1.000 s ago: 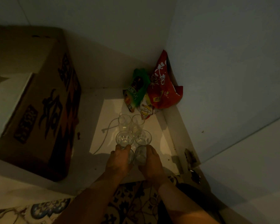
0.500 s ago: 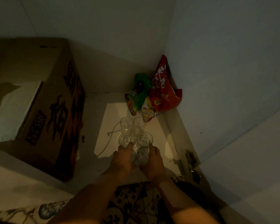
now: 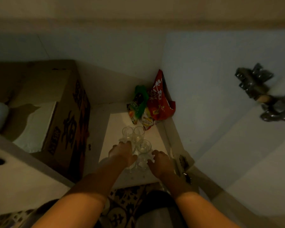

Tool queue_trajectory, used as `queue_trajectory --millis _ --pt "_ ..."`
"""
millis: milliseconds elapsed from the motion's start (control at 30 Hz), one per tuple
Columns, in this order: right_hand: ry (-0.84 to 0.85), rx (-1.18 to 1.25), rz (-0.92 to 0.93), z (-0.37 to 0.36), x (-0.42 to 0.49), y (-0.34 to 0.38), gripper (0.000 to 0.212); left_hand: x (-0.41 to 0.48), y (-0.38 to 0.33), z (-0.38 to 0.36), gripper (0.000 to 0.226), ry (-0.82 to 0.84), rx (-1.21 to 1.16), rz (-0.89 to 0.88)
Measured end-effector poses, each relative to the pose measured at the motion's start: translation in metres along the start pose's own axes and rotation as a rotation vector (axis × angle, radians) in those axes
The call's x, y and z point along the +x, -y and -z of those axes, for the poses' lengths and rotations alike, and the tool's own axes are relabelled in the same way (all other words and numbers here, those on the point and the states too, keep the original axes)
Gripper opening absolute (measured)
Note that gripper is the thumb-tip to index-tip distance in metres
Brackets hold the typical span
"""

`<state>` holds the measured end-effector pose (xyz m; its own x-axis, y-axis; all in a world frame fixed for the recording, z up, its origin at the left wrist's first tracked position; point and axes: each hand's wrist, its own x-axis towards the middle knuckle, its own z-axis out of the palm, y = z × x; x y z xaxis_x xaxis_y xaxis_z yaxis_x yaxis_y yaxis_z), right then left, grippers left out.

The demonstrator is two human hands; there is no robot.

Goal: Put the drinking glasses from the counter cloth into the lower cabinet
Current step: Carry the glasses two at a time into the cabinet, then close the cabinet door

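Several clear drinking glasses stand in pairs on the white floor of the lower cabinet (image 3: 160, 140). The back pair (image 3: 133, 133) is next to the snack bags, and one middle glass (image 3: 144, 146) shows fully. My left hand (image 3: 122, 152) lies over the front left glass (image 3: 132, 167), with fingers and thumb curled round it and fingertips reaching the middle left glass. My right hand (image 3: 160, 162) sits just right of the front right glass (image 3: 142, 162), its loosely curled fingertips at the glass's side.
Red and green snack bags (image 3: 156, 102) lean in the back right corner. A large cardboard box (image 3: 67, 122) fills the cabinet's left side. The open door's hinges (image 3: 260, 89) are at the right, and patterned floor tiles (image 3: 122, 203) lie below.
My right hand has let go of the front right glass and shifted a little to the right. My left hand stays on the front left glass. The camera has pulled back and up.
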<state>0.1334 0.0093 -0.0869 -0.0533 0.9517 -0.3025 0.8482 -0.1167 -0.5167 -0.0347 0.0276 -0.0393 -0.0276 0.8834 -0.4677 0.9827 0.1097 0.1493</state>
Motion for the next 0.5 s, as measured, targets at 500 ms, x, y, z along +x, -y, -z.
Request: queue_trajectory --millis 500 --pt "0.229 -0.144 -0.147 0.234 -0.196 0.133 0.041 -0.225 -0.096 0.211 0.062 0.199 0.153 -0.189"
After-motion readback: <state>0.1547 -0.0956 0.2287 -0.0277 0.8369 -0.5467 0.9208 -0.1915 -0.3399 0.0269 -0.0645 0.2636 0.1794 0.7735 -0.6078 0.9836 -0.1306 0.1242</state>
